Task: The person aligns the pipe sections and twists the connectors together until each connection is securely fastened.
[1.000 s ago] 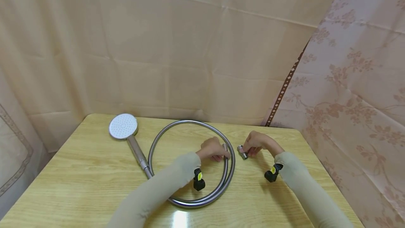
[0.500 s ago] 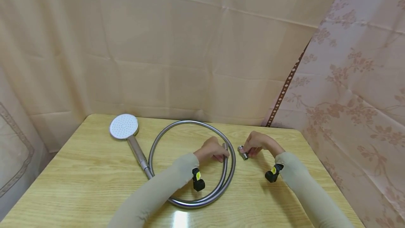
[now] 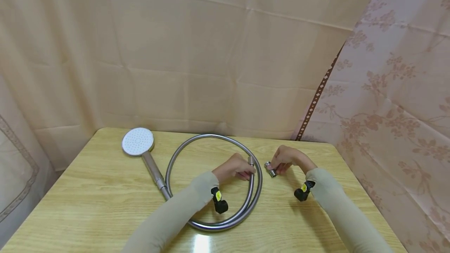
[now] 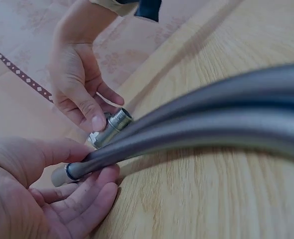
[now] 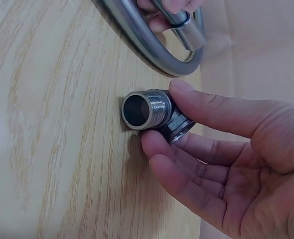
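My left hand (image 3: pixel 236 166) pinches the free end of a grey metal shower hose (image 4: pixel 187 132) between thumb and fingers, just behind its silver end fitting (image 4: pixel 62 175). To the right, my right hand (image 3: pixel 286 158) holds a small chrome threaded pipe fitting (image 5: pixel 159 112) between thumb and fingertips, close over the table. Its open threaded mouth faces the camera in the right wrist view. The hose lies coiled in a large loop. At the left its other end meets the handle of a shower head (image 3: pixel 138 141), which lies with its white spray face up.
The wooden table (image 3: pixel 88 198) carries everything. A beige curtain (image 3: pixel 183 57) hangs along its far edge, and a pink floral cloth (image 3: pixel 404 100) hangs at the right side. A black camera (image 3: pixel 220 205) is strapped to the left wrist.
My left hand has shifted very slightly, and a bit more of the hose's end fitting shows above its fingers. The right hand and the pipe fitting stay in nearly the same place.
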A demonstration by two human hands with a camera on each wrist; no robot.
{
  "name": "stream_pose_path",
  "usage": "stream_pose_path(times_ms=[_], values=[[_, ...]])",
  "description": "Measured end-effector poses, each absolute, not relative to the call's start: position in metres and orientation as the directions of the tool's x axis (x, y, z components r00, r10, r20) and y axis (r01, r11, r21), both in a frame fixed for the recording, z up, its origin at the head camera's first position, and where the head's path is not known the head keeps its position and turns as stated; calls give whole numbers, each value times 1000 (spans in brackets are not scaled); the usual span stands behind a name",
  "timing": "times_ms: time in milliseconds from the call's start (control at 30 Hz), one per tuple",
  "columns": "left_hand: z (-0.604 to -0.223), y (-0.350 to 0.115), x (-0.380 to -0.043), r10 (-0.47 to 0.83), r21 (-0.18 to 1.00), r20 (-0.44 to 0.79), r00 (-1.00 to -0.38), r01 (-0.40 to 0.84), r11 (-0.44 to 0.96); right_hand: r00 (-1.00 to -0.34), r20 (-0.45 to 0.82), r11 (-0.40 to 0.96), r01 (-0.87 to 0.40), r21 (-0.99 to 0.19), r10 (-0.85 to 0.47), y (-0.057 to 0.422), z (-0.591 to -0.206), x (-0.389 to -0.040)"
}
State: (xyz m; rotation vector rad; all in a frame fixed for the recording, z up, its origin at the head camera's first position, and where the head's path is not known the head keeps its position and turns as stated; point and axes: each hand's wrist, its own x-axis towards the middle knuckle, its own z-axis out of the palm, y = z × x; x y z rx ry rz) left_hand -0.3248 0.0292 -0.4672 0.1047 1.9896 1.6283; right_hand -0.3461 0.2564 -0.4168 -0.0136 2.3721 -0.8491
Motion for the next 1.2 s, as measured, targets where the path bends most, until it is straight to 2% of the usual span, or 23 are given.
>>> stream_pose_path(times_ms=[167,467,1000,1200], values=[[-470,33,-328,468,927,-375,-800,-317,201,-810,-550,794,193,-576,-202,258,-418,-347],[-450,31,-326,589,924,-346,-731,-376,76,-807,-552,787,196,-585,-210,258,-418,-348],[-430,15,-328,726,946,-235,-646,-325,16,-802,-560,762,228,-606,-206,260,-420,-349],[-434,11,-335,803,941,-205,-560,-339,3,-805,-557,765,223,-604,-204,259,-419,-348]])
